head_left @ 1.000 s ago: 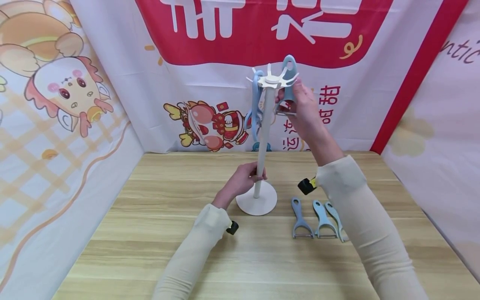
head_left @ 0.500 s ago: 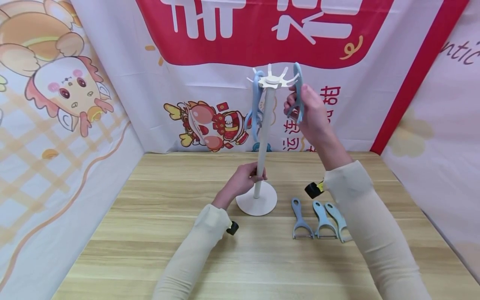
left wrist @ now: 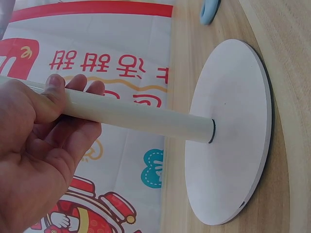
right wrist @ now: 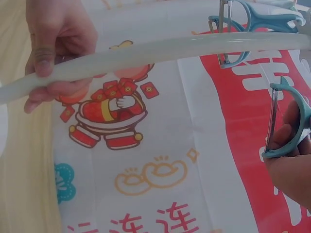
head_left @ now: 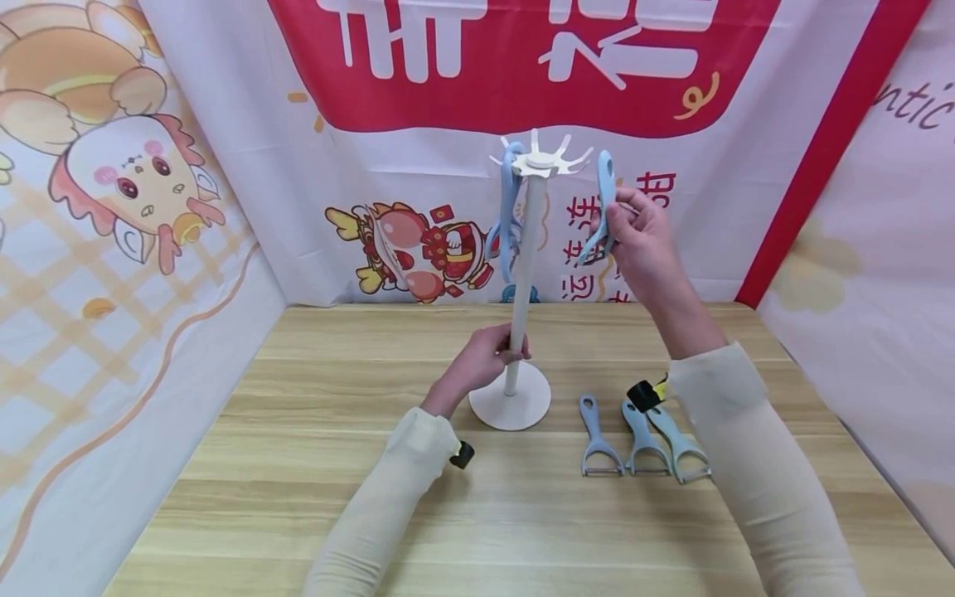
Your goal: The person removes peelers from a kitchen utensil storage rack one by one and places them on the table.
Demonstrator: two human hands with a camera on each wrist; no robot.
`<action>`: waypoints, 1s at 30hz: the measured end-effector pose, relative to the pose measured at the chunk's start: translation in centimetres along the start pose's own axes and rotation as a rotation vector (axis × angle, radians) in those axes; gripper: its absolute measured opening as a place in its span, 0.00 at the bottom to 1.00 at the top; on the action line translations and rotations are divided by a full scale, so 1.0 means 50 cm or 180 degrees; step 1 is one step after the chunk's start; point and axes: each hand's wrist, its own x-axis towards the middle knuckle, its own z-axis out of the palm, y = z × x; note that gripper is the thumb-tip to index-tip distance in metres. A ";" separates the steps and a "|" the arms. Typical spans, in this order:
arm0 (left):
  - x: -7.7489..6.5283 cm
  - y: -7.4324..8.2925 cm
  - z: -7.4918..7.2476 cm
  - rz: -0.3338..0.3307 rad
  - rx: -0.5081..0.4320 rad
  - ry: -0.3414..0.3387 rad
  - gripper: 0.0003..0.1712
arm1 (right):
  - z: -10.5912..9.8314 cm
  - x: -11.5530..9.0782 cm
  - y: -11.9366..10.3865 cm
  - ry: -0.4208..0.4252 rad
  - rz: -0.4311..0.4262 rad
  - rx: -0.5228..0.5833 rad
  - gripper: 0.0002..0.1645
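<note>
My left hand holds the pole of a white hook stand just above its round base, with thumb and fingers round the pole. My right hand pinches a light blue Y-shaped peeler to the right of the stand's hooks. The peeler is roughly upright, handle end up, and apart from the hooks. Its blade shows in the right wrist view. Blue peelers hang on the stand's left side; their overlap hides how many.
Three more peelers lie on the wooden table right of the base: a blue-grey one, a light blue one and a paler one partly beside my right sleeve. A printed cloth hangs behind the stand.
The peeler in my right hand has moved right and down, away from the hooks, and turned. My left hand and the stand have stayed put.
</note>
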 end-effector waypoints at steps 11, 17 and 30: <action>-0.006 0.006 -0.003 0.0014 -0.0009 -0.0017 0.07 | -0.031 -0.042 -0.010 0.0108 0.0075 -0.0314 0.26; -0.004 0.004 -0.003 0.0049 0.0020 -0.0004 0.06 | -0.055 -0.065 -0.012 0.0088 0.0130 -0.0460 0.32; -0.007 0.003 -0.003 0.0007 -0.0066 -0.0028 0.08 | -0.083 -0.101 0.001 0.0209 0.0280 -0.0854 0.33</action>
